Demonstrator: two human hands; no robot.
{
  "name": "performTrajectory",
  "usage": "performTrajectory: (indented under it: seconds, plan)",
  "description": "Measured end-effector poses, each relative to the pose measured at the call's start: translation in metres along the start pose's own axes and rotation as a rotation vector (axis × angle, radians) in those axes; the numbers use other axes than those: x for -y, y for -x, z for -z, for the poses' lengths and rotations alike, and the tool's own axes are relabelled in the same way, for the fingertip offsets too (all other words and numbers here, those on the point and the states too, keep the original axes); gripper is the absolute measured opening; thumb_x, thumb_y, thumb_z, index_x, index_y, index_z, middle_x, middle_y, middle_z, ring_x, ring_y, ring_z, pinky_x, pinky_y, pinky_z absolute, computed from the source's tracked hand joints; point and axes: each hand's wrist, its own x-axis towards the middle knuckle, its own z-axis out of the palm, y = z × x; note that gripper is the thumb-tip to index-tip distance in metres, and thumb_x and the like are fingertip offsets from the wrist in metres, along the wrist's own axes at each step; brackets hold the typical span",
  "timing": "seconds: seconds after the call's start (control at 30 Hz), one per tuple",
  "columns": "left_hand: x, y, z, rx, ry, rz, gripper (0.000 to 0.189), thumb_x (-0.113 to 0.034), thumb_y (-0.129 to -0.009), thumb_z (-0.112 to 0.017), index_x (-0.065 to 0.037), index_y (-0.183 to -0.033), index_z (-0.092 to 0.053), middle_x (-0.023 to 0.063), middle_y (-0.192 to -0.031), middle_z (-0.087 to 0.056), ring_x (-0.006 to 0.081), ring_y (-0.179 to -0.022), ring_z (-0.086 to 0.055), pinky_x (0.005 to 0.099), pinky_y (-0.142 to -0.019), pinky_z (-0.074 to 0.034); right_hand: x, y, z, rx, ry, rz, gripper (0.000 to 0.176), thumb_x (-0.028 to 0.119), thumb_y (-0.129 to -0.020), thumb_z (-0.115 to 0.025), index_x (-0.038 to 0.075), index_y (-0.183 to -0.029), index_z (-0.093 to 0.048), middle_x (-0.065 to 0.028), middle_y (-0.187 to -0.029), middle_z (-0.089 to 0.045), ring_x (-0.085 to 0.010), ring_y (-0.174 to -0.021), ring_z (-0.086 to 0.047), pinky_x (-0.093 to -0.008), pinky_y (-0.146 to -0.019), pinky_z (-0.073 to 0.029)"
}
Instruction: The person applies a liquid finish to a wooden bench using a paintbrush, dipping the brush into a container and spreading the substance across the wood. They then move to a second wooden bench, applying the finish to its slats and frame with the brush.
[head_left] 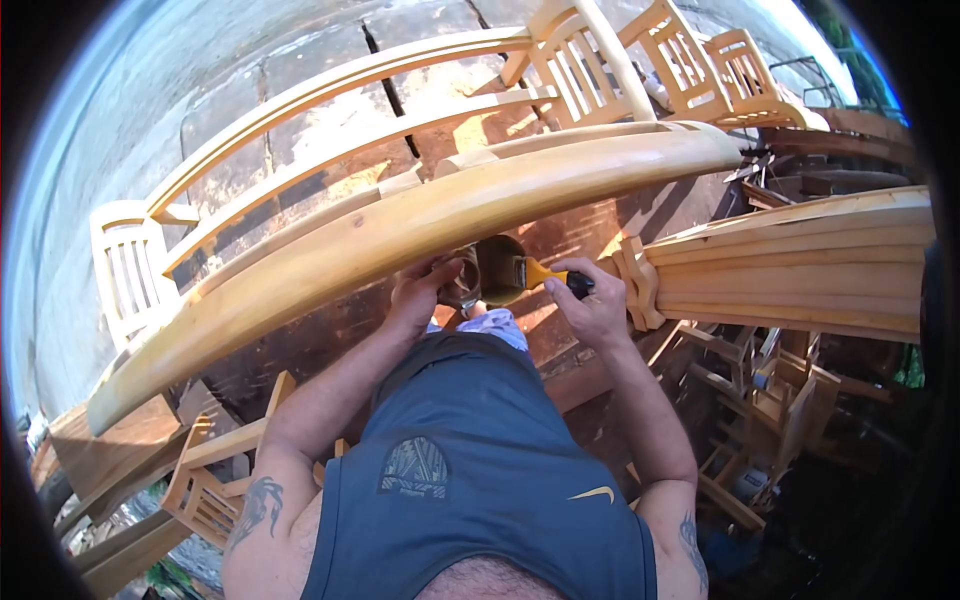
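Note:
My right hand (592, 303) is closed round the black-ended handle of a yellow paintbrush (541, 272). The brush's head reaches left, overlapping the mouth of a round, brown-insided can (500, 258). My left hand (420, 293) grips a smaller round container (463, 283) right beside the can, its fingers curled at the rim. Just beyond both hands a long, curved, glossy wooden rail (420, 225) runs across the view, partly covering the left fingers. It belongs to a slatted wooden bench frame (340, 135).
Wooden armchair-like frames (690, 60) stand at the far right. A long planked wooden piece (790, 265) lies to my right. Behind it is a jumble of chair frames (780, 390). Another small slatted frame (215, 480) stands at lower left. The floor is rust-brown sheeting (575, 225).

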Motion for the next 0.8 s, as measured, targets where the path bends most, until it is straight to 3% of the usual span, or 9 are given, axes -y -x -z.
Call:
performTrajectory:
  seconds: [0.03,0.17,0.57,0.7,0.8]
  plan:
    - [0.001,-0.001,0.003,0.008,0.017,-0.010,0.022,-0.011,-0.092,-0.072,-0.002,-0.112,-0.071,0.0019,-0.084,-0.070,0.0076,-0.064,-0.063,0.0228,-0.062,-0.051,-0.005,0.003,0.000,-0.072,-0.062,0.011,0.017,0.010,-0.086,-0.077,0.003,-0.100,-0.072,-0.0016,-0.070,-0.065,-0.0065,-0.062,-0.058,-0.0247,-0.057,-0.047]
    - [-0.007,0.007,0.003,0.019,0.019,-0.030,0.021,-0.009,-0.091,-0.072,-0.002,-0.111,-0.071,0.0025,-0.084,-0.071,0.0080,-0.064,-0.063,0.0229,-0.062,-0.050,-0.005,0.013,0.010,-0.104,-0.169,-0.047,0.016,0.006,-0.087,-0.076,0.001,-0.101,-0.072,0.0045,-0.070,-0.060,-0.0012,-0.063,-0.050,-0.0198,-0.056,-0.041]
    - [-0.013,0.010,0.017,-0.008,0.017,-0.051,0.017,-0.010,-0.091,-0.071,-0.005,-0.108,-0.072,0.0020,-0.085,-0.071,0.0091,-0.064,-0.063,0.0242,-0.062,-0.050,-0.025,0.026,0.024,-0.159,-0.449,-0.115,0.017,0.004,-0.089,-0.073,0.000,-0.106,-0.069,0.0027,-0.078,-0.062,-0.0010,-0.065,-0.051,-0.0178,-0.056,-0.038]
    - [-0.010,0.007,0.025,-0.029,0.035,-0.068,0.017,-0.018,-0.093,-0.072,-0.004,-0.102,-0.069,0.0049,-0.079,-0.067,0.0135,-0.064,-0.064,0.0280,-0.060,-0.052,-0.032,0.027,0.030,-0.218,-0.570,-0.167,0.018,0.007,-0.092,-0.070,0.000,-0.109,-0.067,-0.0026,-0.080,-0.066,-0.0032,-0.061,-0.053,-0.0179,-0.055,-0.041]
    - [-0.011,0.010,0.029,-0.062,0.046,-0.018,0.016,-0.020,-0.093,-0.071,-0.005,-0.100,-0.069,0.0052,-0.076,-0.066,0.0142,-0.065,-0.064,0.0286,-0.060,-0.052,-0.041,0.026,0.037,-0.286,-0.911,-0.205,0.019,0.010,-0.093,-0.067,0.001,-0.110,-0.066,-0.0086,-0.082,-0.069,-0.0066,-0.059,-0.055,-0.0188,-0.054,-0.043]
